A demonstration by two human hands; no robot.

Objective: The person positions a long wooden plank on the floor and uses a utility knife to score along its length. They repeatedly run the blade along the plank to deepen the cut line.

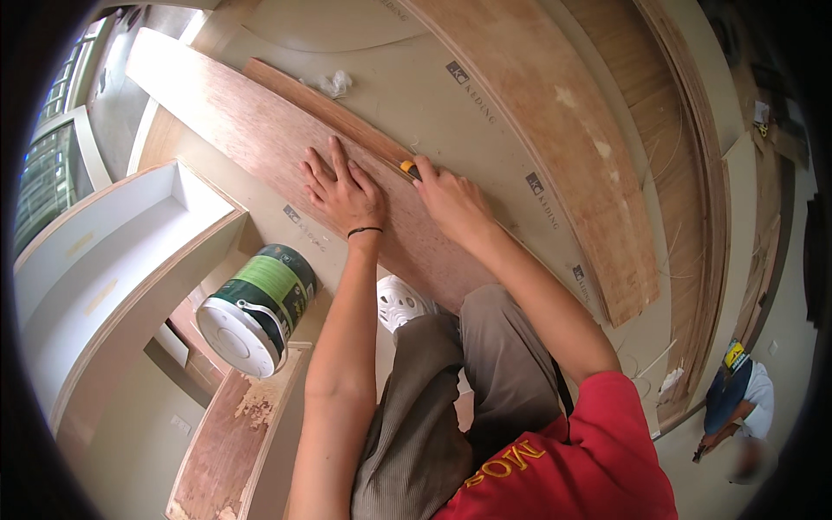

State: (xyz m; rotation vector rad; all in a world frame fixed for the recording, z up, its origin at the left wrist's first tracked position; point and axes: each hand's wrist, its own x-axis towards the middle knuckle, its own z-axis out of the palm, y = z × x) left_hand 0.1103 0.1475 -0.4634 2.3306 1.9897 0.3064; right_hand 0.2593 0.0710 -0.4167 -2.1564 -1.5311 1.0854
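Note:
A long reddish wood board (221, 108) lies slanting across the surface before me. My left hand (345, 198) presses flat on it with the fingers spread, a thin dark band round the wrist. Along the board's far long edge, my right hand (452, 204) is closed round a yellow-and-black utility knife (411, 169); its blade is too small to make out. A second, narrower wood strip (299, 94) sticks out from under the board's far side. One of my knees is at the board's near end.
Beyond lie a wide curved-looking plywood panel (555, 130) and stacked wood boards (693, 173). Crumpled clear plastic (335, 84) is near the strip. To the left are a green bucket (273, 290) with a white lid and a white-lined open box (130, 238). Another person (745, 399) is at far right.

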